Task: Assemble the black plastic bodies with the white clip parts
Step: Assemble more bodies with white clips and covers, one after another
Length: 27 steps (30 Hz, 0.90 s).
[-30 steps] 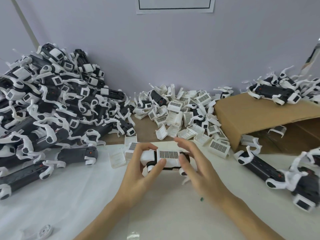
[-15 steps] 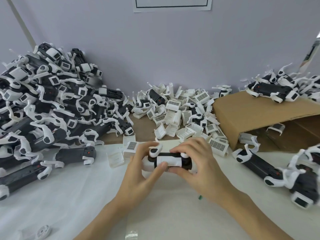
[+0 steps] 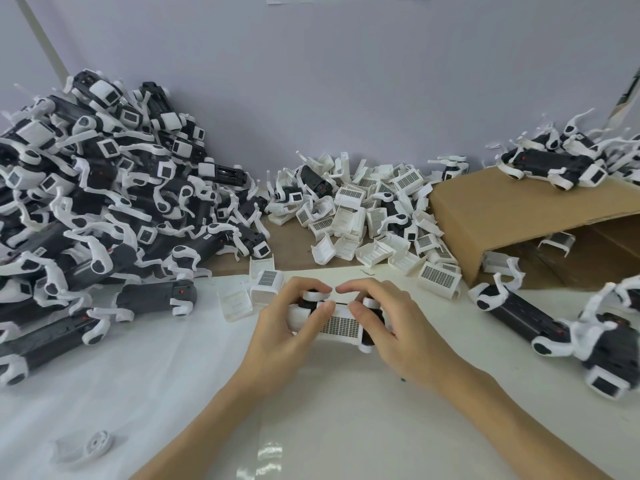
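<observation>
Fingers (image 3: pixel 311 292) of the left hand (image 3: pixel 280 327) and of the right hand (image 3: pixel 391 327) are curling round the two ends of one black plastic body (image 3: pixel 371 317), gripping it just above the white table (image 3: pixel 173 393) at the middle of the view. Both thumbs are pressing on the white clip part (image 3: pixel 341 325) sitting across the body's near face, and the forefinger tips are nearly meeting over its far edge.

Largest of all, a tall heap of assembled units (image 3: pixel 104 202) is filling the left side, black bodies tangled with curved white arms and square white caps, spilling down onto the table. A brown cardboard box (image 3: pixel 519 216) is lying on its side at the right, with more units (image 3: pixel 554 164) resting on its top face and a few white pieces showing inside its open mouth. Between heap and box, a smaller pile of loose clip parts (image 3: pixel 363 220) is lying against the wall, each a small white shell with a dark grid patch on one face. Several units (image 3: pixel 526 317) are lying on the table at the right edge, near the box.

The held body is dark, with rounded white pieces at its left end and a white foot at its lower right corner. Its clip part is showing a rectangular grid of fine dark squares. Smallest, a round white disc (image 3: pixel 98 444) is lying on the table at the lower left, well apart from the hands.
</observation>
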Tool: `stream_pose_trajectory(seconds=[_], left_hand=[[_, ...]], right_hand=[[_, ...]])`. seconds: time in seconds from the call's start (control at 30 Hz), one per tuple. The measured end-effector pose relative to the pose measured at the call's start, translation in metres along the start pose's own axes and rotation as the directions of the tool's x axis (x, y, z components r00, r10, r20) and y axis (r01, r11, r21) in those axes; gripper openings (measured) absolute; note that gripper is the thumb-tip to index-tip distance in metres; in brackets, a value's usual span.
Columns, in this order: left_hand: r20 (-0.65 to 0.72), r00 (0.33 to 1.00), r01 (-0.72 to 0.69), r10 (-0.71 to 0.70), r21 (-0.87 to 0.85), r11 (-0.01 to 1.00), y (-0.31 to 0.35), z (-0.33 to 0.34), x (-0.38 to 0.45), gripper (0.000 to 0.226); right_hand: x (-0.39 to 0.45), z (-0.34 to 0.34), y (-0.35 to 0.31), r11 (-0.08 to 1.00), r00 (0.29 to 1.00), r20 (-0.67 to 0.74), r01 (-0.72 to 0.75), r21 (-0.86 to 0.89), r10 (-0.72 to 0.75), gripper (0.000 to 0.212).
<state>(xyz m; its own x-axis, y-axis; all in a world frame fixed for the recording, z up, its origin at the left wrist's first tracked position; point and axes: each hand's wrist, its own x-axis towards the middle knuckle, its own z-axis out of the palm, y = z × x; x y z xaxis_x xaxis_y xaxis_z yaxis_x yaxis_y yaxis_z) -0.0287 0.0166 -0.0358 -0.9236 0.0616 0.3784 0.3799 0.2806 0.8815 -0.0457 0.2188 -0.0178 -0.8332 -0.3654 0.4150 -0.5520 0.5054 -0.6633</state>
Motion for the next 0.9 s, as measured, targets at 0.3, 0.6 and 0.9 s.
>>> stream_pose_trajectory(seconds=[0.3,0.6,0.9], left_hand=[[-0.007,1.0,-0.016,0.016,-0.028,0.999,0.005,0.004,0.002,0.015],[-0.071,0.996,0.056,-0.059,-0.045,0.997,0.003,0.003,0.002,0.028],[0.065,0.973,-0.232,0.223,0.22,0.947,0.0,0.003,-0.003,0.039]], right_hand=[[0.002,-0.002,0.003,0.99,0.998,0.033,-0.059,0.125,0.055,0.016],[-0.002,-0.008,0.004,0.987,0.996,0.054,-0.084,0.137,0.077,0.034],[0.003,-0.013,-0.002,0.855,0.971,0.09,-0.24,0.46,0.224,0.026]])
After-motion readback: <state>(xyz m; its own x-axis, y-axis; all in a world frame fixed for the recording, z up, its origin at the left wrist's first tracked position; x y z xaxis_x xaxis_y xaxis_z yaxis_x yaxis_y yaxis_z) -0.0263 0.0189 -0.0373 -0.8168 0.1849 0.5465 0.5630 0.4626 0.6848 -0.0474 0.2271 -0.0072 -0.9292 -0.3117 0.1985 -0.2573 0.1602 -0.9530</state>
